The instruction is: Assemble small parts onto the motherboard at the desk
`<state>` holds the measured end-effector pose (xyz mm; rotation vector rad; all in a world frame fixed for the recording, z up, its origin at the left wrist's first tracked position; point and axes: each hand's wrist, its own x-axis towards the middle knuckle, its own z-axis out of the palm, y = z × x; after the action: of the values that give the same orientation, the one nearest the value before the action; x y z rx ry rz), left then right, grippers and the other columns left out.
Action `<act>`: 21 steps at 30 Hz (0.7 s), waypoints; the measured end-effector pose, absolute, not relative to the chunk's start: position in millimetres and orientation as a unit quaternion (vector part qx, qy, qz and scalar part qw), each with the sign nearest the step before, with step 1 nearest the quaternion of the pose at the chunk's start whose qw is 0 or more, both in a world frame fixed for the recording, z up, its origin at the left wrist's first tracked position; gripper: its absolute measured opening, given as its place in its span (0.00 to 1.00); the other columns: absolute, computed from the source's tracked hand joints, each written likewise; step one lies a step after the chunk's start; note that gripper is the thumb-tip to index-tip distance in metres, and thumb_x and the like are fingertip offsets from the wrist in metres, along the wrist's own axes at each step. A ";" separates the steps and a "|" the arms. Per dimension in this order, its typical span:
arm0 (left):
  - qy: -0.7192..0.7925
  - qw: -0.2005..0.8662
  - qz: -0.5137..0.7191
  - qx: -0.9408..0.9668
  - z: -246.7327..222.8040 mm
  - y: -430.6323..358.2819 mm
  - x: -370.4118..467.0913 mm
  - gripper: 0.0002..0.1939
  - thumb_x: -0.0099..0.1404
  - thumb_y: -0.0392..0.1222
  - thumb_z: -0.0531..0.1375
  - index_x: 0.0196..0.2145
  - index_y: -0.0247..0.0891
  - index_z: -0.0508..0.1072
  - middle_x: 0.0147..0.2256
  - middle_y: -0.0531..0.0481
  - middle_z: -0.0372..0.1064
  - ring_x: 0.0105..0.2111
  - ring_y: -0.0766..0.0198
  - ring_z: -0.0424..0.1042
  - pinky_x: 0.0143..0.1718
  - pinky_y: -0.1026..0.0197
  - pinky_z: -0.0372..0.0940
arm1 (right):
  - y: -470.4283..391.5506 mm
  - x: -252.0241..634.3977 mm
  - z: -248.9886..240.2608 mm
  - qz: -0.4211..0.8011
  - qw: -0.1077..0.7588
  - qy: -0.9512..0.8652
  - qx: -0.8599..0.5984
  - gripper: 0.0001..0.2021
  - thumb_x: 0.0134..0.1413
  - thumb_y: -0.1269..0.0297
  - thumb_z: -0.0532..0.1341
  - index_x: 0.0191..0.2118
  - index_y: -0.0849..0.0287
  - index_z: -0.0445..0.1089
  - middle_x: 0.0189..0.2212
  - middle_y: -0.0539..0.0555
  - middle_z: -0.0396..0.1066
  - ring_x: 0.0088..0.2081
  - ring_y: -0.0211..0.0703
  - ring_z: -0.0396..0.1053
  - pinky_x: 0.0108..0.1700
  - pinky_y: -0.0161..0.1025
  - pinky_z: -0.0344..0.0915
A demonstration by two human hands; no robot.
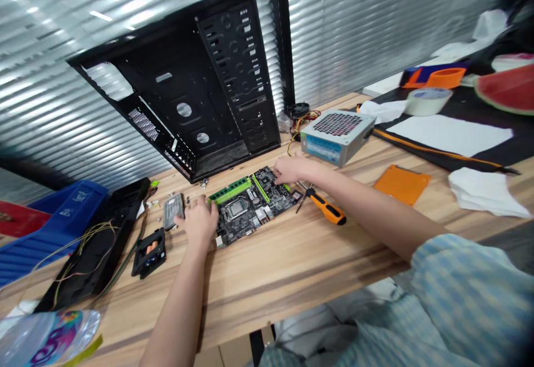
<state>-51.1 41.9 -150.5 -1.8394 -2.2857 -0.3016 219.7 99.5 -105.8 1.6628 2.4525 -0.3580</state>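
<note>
A black motherboard [250, 206] with a green memory stick and a silver processor lies on the wooden table. My left hand [200, 222] grips its left edge, the little finger stretched outward. At the opposite end, my right hand [293, 168] has its fingers bent onto the right edge; their tips are partly hidden. Under my right wrist is a screwdriver [326, 206] with an orange and black handle. A flat grey metal drive [173, 210] lies just left of my left hand, and a black bracket with orange parts [149, 253] is nearer to me.
Behind the board stands an open black computer case [175, 94]. A power supply [337, 133] and a fan [297, 111] are back right, an orange plate [401, 183] further right. On the left are a blue bin [62, 217], a black panel with wires [89, 261] and a plastic bottle [50, 336].
</note>
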 end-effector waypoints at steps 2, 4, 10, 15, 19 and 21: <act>-0.772 0.095 -0.100 -0.620 -150.1 41.8 -50.9 0.18 0.67 0.47 0.47 0.47 0.39 0.70 0.49 0.37 0.71 0.50 0.45 0.67 0.49 0.34 0.51 | 97.4 218.1 -105.1 -0.109 0.075 0.818 0.559 0.14 0.54 0.58 0.60 0.40 0.62 0.75 0.43 0.63 0.74 0.46 0.56 0.71 0.49 0.48 0.61; -0.772 0.095 -0.099 -0.621 -149.9 41.6 -50.5 0.18 0.67 0.47 0.47 0.47 0.39 0.70 0.49 0.37 0.71 0.50 0.45 0.66 0.49 0.35 0.51 | 97.3 217.1 -106.4 -0.099 0.069 0.819 0.561 0.14 0.54 0.58 0.60 0.40 0.62 0.75 0.44 0.63 0.74 0.47 0.57 0.71 0.51 0.51 0.60; -0.771 0.091 -0.099 -0.623 -148.6 40.5 -49.2 0.18 0.67 0.46 0.47 0.47 0.39 0.70 0.50 0.38 0.70 0.50 0.45 0.66 0.50 0.37 0.51 | 101.1 216.9 -111.9 -0.087 0.065 0.823 0.558 0.15 0.53 0.57 0.61 0.41 0.62 0.75 0.44 0.65 0.74 0.48 0.58 0.71 0.52 0.52 0.61; -0.760 0.097 -0.121 -0.632 -147.0 40.1 -48.5 0.18 0.67 0.44 0.46 0.47 0.40 0.70 0.50 0.40 0.71 0.50 0.48 0.66 0.50 0.40 0.50 | 99.3 216.3 -109.1 -0.088 0.065 0.829 0.548 0.15 0.53 0.58 0.61 0.41 0.62 0.76 0.44 0.66 0.74 0.47 0.60 0.71 0.52 0.55 0.60; -0.756 0.101 -0.132 -0.633 -146.4 39.6 -47.2 0.18 0.68 0.43 0.46 0.47 0.41 0.71 0.50 0.40 0.71 0.50 0.50 0.66 0.50 0.41 0.48 | 94.9 214.1 -108.4 -0.075 0.043 0.834 0.545 0.15 0.55 0.60 0.59 0.43 0.62 0.75 0.45 0.66 0.74 0.48 0.61 0.70 0.53 0.58 0.58; -0.754 0.102 -0.134 -0.634 -146.7 39.8 -46.9 0.18 0.68 0.42 0.45 0.47 0.42 0.71 0.50 0.41 0.71 0.50 0.50 0.66 0.50 0.42 0.48 | 93.5 213.1 -110.5 -0.071 0.023 0.843 0.533 0.14 0.56 0.62 0.57 0.45 0.61 0.74 0.46 0.66 0.73 0.48 0.59 0.70 0.54 0.56 0.58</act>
<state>-46.9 39.8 -146.7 -1.8733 -2.2271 -0.3965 213.1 93.5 -110.5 1.6492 2.6105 -0.2211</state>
